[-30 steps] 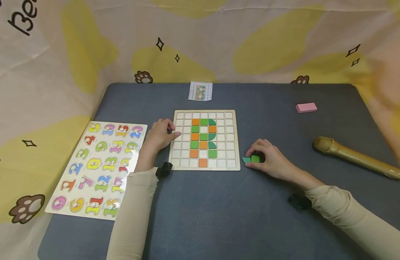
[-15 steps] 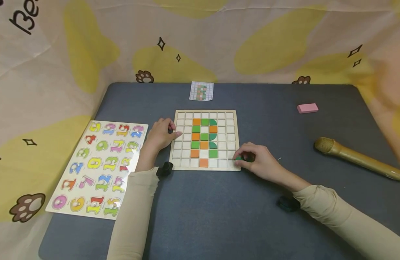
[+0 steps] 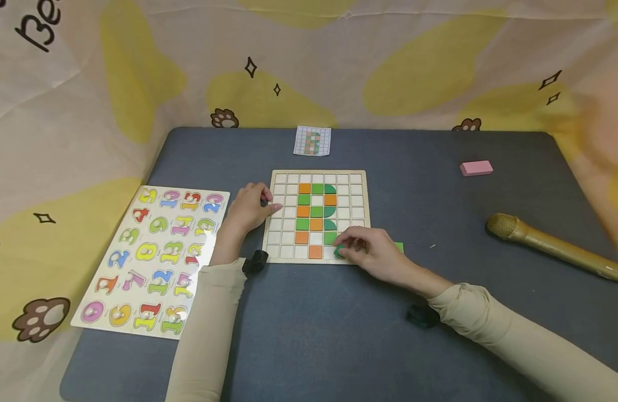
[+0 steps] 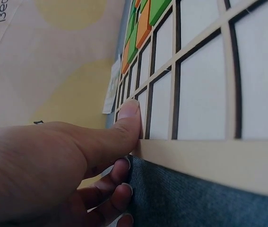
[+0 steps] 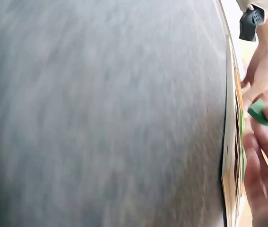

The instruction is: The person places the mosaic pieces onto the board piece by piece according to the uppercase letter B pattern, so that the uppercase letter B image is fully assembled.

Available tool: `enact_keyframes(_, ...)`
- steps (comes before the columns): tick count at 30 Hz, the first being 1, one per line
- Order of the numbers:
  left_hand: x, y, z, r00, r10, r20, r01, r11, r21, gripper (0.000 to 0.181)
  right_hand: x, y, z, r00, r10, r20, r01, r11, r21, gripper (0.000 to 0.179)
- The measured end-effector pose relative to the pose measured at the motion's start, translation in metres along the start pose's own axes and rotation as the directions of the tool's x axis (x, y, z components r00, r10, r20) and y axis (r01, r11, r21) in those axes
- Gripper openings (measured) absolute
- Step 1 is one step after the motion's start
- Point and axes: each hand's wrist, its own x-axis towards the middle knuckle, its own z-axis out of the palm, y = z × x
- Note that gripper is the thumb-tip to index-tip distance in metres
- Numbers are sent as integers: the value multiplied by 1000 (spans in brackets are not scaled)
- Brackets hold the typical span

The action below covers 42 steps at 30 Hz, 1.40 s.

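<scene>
A wooden grid board (image 3: 277,175) lies on the table, with orange, green and dark green rounded tiles set in its middle columns. My left hand (image 3: 247,207) holds the board's left edge. In the left wrist view its thumb (image 4: 129,116) lies on the rim, and the other fingers curl beside the edge. Over the board's lower right my right hand (image 3: 374,254) pinches a small dark green tile (image 5: 259,112) between thumb and fingers. A bright green square tile (image 3: 399,247) lies on the table just right of the board, partly hidden by that hand.
A number puzzle board (image 3: 153,268) lies at the left, under my left forearm. Behind the grid board is a small pattern card (image 3: 312,140). To the right are a pink block (image 3: 477,168) and a gold microphone (image 3: 555,245). Patterned cloth (image 3: 298,61) hangs behind the table.
My right hand has picked the dark green tile up from beside the square one and carried it left over the board. My left hand has stayed at the board's edge.
</scene>
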Motion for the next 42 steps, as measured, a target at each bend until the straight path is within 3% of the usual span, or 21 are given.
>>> enact_keyframes(7,1,-1,1,1000,4,-6,-4,1000,5,33,7,-3,13,991,100,-91,-104,994,-37,10)
enact_keyframes(21,0,0,-1,1000,7,-3,-7,1000,-9,33,19,-4,20,986,66,-152,-101,967,-233,23)
enact_keyframes(26,0,0,-1,1000,2,7,-2,1000,-11,34,13,1,1,984,126,-124,-154,956,-248,25)
enact_keyframes(31,0,1,-1,1000,7,-1,-7,1000,0,33,-1,14,-32,972,227,-53,-233,938,-256,34)
enact_keyframes(36,0,1,-1,1000,9,2,-9,1000,-1,33,-19,26,-67,973,219,71,-190,939,-285,44)
enact_keyframes(42,0,0,0,1000,4,5,-4,1000,-1,33,-31,31,-88,978,171,117,-117,923,-366,29)
